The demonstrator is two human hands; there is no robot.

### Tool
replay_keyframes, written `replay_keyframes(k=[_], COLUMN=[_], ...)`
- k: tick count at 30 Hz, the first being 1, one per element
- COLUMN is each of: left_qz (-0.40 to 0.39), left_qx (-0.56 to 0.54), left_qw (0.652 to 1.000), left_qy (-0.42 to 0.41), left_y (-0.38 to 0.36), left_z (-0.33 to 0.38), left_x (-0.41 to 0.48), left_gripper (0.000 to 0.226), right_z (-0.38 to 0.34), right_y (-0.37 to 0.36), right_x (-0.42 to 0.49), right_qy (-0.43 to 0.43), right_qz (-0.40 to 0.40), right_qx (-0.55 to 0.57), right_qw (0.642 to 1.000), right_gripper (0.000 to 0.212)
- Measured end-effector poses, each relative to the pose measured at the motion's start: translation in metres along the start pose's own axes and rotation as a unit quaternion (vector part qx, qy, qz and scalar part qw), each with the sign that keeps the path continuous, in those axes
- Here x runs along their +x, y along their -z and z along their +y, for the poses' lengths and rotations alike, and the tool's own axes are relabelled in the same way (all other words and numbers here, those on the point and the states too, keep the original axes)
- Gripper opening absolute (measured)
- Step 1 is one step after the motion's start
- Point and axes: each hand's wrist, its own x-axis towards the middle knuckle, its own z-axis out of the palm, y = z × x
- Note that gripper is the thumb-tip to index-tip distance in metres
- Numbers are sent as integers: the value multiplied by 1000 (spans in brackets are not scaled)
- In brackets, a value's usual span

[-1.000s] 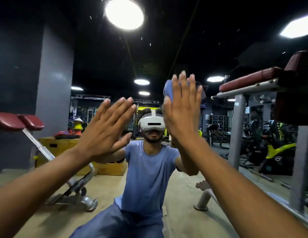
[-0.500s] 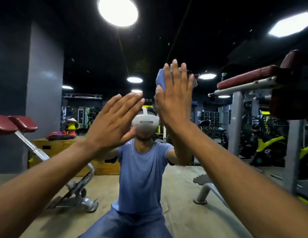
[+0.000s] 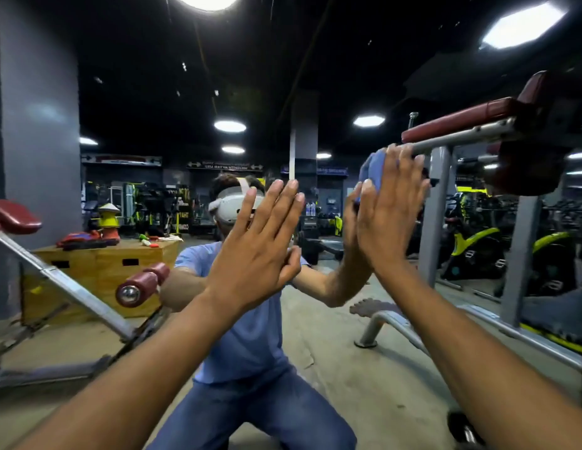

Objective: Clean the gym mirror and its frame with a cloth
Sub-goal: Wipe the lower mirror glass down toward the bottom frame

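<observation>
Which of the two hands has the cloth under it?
The right hand: it presses the blue cloth flat against the mirror. The left hand is bare.

Mirror glossy glass; cloth soft blue fabric; reflected box matt wood.

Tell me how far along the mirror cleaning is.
Midway, as far as can be seen. In hand: the right hand presses the blue cloth flat on the mirror, while the left hand rests open on the glass. No streaks show which parts are already wiped. Left: the frame, which is not in view.
</observation>
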Motion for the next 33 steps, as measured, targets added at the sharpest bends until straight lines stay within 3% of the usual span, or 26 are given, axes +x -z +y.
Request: replay_keyframes(k=[3,6,7,10,12,17,19,24,26,28,31,33], left_qz=[1,-1,-1,1,-4,-8,-7,-11,-11,-2,0,-1], left_qx=[-10,-16,-13,12,12,6,-2,-9,-13,-17,-22,-28], left_qw=[1000,999,999,994,992,992,992,992,992,992,993,993], left_qy=[-13,-32,-45,-106,-125,-126,-127,-123,-123,-121,-119,-118], left_y=[-1,0,0,-3,-3,-1,0,1,0,-2,-1,-1], left_z=[-1,1,1,3,3,1,1,1,1,0,0,0], left_x=[-1,-8,-10,-14,-13,-13,-13,-13,-14,-14,-15,-15], left_gripper=[78,78,78,77,75,75,74,74,74,74,74,73], right_z=[-17,10,23,36,20,-26,-12,2,-15,-35,-35,-14], right_y=[-4,9,14,13,5,-1,8,7,-2,-4,7,16], right_x=[-46,-106,-114,-93,-69,-134,-179,-181,-160,-153,-178,-192], right_qy=[75,130,102,-100,-157,26,52,-145,-173,-117,37,73], right_qz=[-41,-86,-81,-7,26,-64,-86,14,23,-16,-100,-112], right_qx=[6,-12,-15,7,19,21,17,32,20,26,29,21], right_qw=[996,988,991,995,987,997,995,989,984,993,994,991], right_gripper=[65,65,66,66,66,64,63,61,61,64,65,63])
